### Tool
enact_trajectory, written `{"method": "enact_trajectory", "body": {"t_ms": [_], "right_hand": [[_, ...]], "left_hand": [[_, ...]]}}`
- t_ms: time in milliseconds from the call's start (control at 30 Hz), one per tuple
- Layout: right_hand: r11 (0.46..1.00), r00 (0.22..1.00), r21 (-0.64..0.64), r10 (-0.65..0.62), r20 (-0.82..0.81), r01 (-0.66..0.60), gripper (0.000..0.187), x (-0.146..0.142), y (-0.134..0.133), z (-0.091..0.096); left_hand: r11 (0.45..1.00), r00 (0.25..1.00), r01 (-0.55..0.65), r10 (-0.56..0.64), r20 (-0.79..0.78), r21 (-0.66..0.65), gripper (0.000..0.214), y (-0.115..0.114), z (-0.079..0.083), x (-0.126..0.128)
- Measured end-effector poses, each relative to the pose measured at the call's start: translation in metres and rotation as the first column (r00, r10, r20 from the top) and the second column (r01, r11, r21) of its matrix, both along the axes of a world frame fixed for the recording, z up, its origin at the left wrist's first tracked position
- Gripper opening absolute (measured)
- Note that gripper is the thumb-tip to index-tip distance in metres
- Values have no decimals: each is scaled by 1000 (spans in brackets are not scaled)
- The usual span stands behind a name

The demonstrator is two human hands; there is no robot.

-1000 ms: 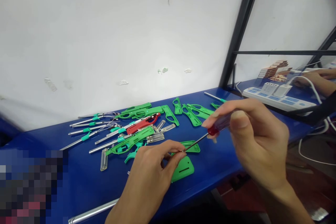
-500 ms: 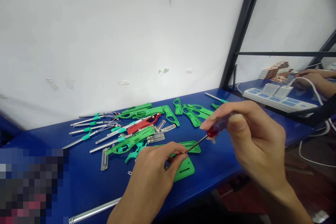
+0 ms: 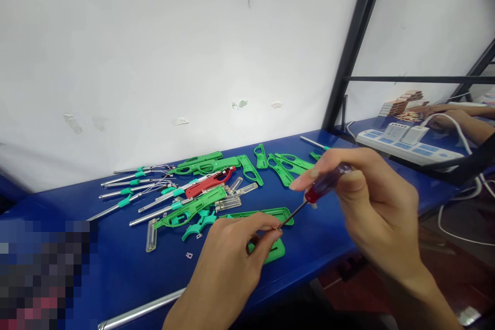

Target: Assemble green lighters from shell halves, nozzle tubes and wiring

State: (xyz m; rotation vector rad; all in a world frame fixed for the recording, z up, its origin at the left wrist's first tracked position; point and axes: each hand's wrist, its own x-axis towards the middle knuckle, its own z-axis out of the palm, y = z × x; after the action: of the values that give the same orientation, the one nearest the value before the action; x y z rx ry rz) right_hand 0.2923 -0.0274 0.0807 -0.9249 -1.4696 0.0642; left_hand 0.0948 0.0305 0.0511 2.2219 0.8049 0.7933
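My right hand (image 3: 371, 206) is closed around the purple and red handle of a screwdriver (image 3: 323, 183). Its thin shaft slants down to the left. At the tip, my left hand (image 3: 235, 252) pinches thumb and forefinger together; whatever tiny thing is between them is too small to name. Beneath the left fingers lies a green plastic casing half (image 3: 275, 252), partly hidden by that hand. Just behind it is another green casing half (image 3: 284, 214). A silver metal tube (image 3: 143, 312) lies by my left wrist.
Several lighter parts cover the blue table (image 3: 320, 247): a red casing (image 3: 207, 184), green casings (image 3: 209, 165), clear fuel tanks (image 3: 232, 202), teal triggers (image 3: 199, 226) and wired metal tubes. A power strip (image 3: 410, 149) and another person's hand (image 3: 450, 119) are beyond the black frame (image 3: 358, 46).
My left hand has shifted slightly right, covering more of the green casing half beneath it. The screwdriver is still in my right hand. More of the other person's hands shows by the stacked sticks.
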Motion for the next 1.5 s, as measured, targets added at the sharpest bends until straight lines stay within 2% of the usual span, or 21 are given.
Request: {"method": "enact_trajectory", "body": {"t_ms": [133,300,633,767,1000,1133,1267,1400,1500], "right_hand": [[1000,1000,-13,3,11,-3,22,2,0,0],[996,996,1,90,19,-90,20,4,3,-2],[979,978,3,205,33,-205,22,3,3,-5],[984,982,-5,180,60,-180,22,3,5,-5],[1000,1000,-5,22,14,-22,16,5,7,1],[999,999,-33,38,22,-38,20,9,8,2],[993,994,-74,98,44,-95,26,14,8,2],[983,982,-141,139,129,-120,26,18,6,3],[968,961,-215,174,215,-128,25,17,4,5]], "left_hand": [[1000,1000,6,-6,14,-25,17,0,-2,1],[998,1000,-1,1,-8,-61,17,1,-6,3],[998,999,-11,8,-40,-68,17,-2,-4,6],[999,999,8,-10,-39,-44,18,1,-6,6],[997,998,7,-2,56,-81,23,-1,-5,7],[994,992,-12,25,122,-105,33,-4,-5,8],[989,990,-54,71,121,-141,31,-5,-8,11],[994,994,-83,88,58,-76,34,-3,-12,15],[997,997,-66,64,-46,-46,38,-2,-14,18]]}}
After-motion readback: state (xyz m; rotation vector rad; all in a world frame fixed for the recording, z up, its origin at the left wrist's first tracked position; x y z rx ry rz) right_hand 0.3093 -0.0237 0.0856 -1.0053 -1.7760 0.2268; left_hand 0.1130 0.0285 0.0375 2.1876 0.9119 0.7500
